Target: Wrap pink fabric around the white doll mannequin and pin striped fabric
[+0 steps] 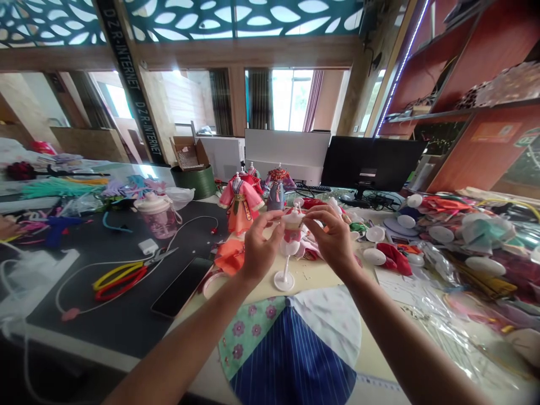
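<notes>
A small dress-form doll (pixel 292 236) stands upright on a thin white stem with a round white base (pixel 284 280). Around its chest is a pink and cream garment (pixel 293 221). My left hand (pixel 264 242) is at the left of the chest, its thumb and index finger pinching the garment's edge. Opposite it, my right hand (pixel 331 236) has its fingers closed at the garment's right edge. The fingertips partly cover what they grip. Below my hands lies a round cloth (pixel 295 354) in green floral, navy striped and white panels.
Dressed doll forms (pixel 240 202) stand behind. To the left are a black phone (pixel 182 287), red-and-yellow pliers (pixel 122 278), a cable and a pink-lidded cup (pixel 158 216). Fabric scraps and white stand bases (pixel 374 257) crowd the right. A monitor (pixel 371 164) is at the back.
</notes>
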{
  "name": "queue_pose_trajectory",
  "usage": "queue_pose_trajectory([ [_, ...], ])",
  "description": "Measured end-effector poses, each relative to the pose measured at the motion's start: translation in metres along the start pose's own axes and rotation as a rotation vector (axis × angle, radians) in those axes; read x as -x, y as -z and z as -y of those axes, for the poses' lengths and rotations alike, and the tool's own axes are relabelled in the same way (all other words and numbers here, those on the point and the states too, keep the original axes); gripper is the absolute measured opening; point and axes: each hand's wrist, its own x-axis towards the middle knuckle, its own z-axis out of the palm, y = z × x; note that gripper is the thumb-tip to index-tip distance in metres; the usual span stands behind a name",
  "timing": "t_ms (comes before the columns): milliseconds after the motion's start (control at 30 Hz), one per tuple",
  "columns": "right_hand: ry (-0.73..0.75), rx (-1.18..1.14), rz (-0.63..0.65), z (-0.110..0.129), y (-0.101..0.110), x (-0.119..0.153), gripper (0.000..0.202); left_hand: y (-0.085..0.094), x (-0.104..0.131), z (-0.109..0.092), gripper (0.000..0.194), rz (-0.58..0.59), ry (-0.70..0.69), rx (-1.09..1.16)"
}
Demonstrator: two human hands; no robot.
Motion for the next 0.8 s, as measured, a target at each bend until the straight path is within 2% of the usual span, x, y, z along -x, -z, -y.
queue_pose_trajectory([
  [233, 0.037, 0.073, 0.048, -0.003, -0.001, -0.012, 0.008, -0.003, -0.017, 0.006, 0.032, 0.121, -0.006, 0.027],
  [367, 0.018, 0.061, 0.063, 0.000, 0.001, -0.013, 0.010, 0.000, -0.023, 0.011, 0.034, 0.108, 0.030, 0.137],
  [533, -0.007, 0.046, 0.054, 0.004, 0.009, -0.010, 0.010, 0.029, -0.036, 0.009, 0.027, -0.036, 0.052, 0.277],
  [667, -0.013, 0.050, 0.047, 0.006, 0.014, -0.007, 0.008, 0.060, -0.044, 0.008, 0.022, -0.160, 0.058, 0.253],
  [800, -0.006, 0.044, 0.059, 0.009, 0.016, -0.004, 0.008, 0.080, -0.049, 0.008, 0.021, -0.233, 0.050, 0.243],
])
